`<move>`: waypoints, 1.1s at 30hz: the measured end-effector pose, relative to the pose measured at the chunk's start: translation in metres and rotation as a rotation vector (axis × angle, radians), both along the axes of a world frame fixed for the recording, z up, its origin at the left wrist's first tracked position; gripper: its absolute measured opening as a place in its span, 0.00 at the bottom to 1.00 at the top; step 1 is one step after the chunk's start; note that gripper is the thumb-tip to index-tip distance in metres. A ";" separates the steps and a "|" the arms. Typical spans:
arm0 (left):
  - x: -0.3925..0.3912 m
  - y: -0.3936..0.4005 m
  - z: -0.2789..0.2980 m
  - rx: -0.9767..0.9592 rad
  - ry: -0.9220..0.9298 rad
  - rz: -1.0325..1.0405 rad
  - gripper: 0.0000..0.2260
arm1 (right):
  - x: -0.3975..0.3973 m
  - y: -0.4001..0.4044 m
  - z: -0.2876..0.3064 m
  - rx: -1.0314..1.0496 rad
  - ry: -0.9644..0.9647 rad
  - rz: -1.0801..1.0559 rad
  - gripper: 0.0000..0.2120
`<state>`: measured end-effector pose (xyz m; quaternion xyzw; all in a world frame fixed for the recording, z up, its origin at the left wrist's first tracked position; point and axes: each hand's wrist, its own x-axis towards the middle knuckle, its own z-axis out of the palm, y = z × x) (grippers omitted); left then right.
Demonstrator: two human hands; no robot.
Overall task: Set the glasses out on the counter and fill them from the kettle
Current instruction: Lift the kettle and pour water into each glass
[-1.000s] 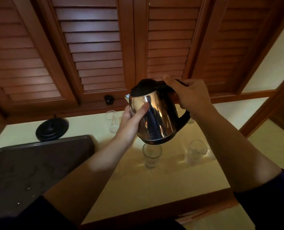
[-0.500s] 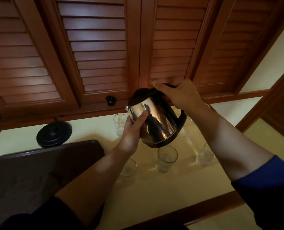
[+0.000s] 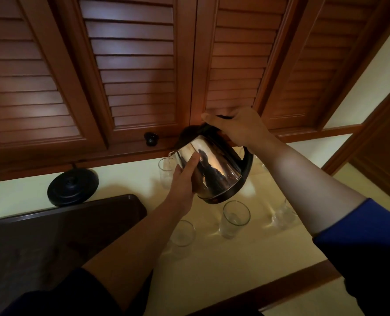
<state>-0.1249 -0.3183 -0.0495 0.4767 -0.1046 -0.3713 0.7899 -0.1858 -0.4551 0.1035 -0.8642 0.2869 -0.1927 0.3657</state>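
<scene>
A shiny steel kettle [image 3: 214,169] with a black lid and handle hangs tilted above the pale counter [image 3: 212,265], spout toward the back left. My right hand [image 3: 239,128] grips its handle at the top. My left hand [image 3: 184,179] presses against the kettle's steel side. The spout sits just over a clear glass [image 3: 165,172] at the back. Two more glasses stand nearer: one [image 3: 234,218] below the kettle's base, one [image 3: 182,234] beside my left forearm. A further glass [image 3: 283,215] shows dimly by my right forearm.
A dark tray [image 3: 52,236] lies on the counter's left. The kettle's round black base [image 3: 73,187] sits behind it near the wall. Louvred wooden cabinet doors [image 3: 132,76] with a black knob [image 3: 151,138] hang overhead. A wooden edge [image 3: 269,290] trims the counter's front.
The view has shifted, so the counter and glasses sit lower right in frame. The kettle has tipped further toward the back glass, both hands still on it.
</scene>
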 end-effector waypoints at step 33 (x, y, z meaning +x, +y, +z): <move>0.003 0.002 0.005 0.062 0.084 -0.026 0.50 | 0.013 -0.009 0.000 -0.057 0.068 0.000 0.39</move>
